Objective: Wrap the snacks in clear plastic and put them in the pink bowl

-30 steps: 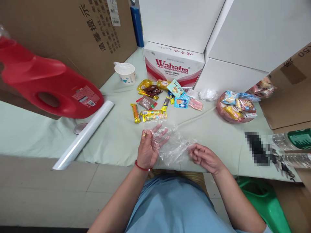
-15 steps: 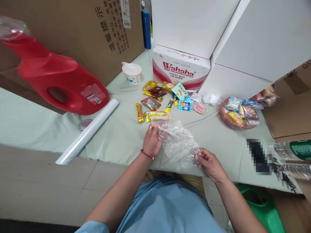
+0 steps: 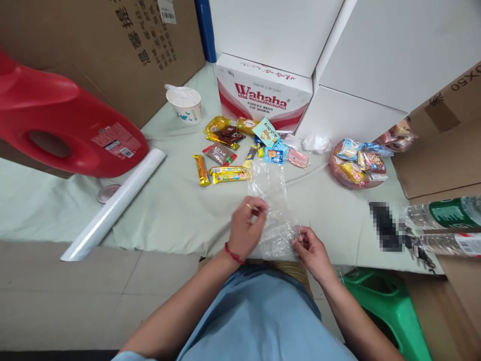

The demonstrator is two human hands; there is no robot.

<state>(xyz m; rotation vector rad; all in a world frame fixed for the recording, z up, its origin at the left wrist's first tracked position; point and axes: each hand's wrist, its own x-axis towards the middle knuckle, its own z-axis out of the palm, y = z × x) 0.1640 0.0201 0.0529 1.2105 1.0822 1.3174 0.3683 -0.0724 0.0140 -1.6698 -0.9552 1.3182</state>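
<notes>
A crinkled clear plastic bag [image 3: 276, 225] lies stretched between my hands near the table's front edge, its far end reaching toward the snacks. My left hand [image 3: 248, 225], with a red string bracelet and a ring, has its fingers curled into a pinch at the bag's left side. The exact grip there is partly hidden. My right hand [image 3: 311, 250] pinches the bag's right corner between thumb and fingers. Just beyond the bag are yellow-wrapped snack bars [image 3: 231, 175], a brown snack packet [image 3: 220, 154], a blue snack packet [image 3: 274, 155] and a pink packet [image 3: 297, 158].
A red jug [image 3: 75, 120] and a long film roll [image 3: 112, 205] are at left. Behind stand a paper bowl [image 3: 186, 108] and a Wahaha box [image 3: 263, 95]. On the right are a snack-filled bowl [image 3: 338, 175], keys [image 3: 419, 250] and plastic bottles [image 3: 447, 213]. Below is a green stool [image 3: 398, 306].
My left hand has come nearer my body and turned, with fingers curled more. The bag now spreads away from me toward the snacks. The view has shifted a little.
</notes>
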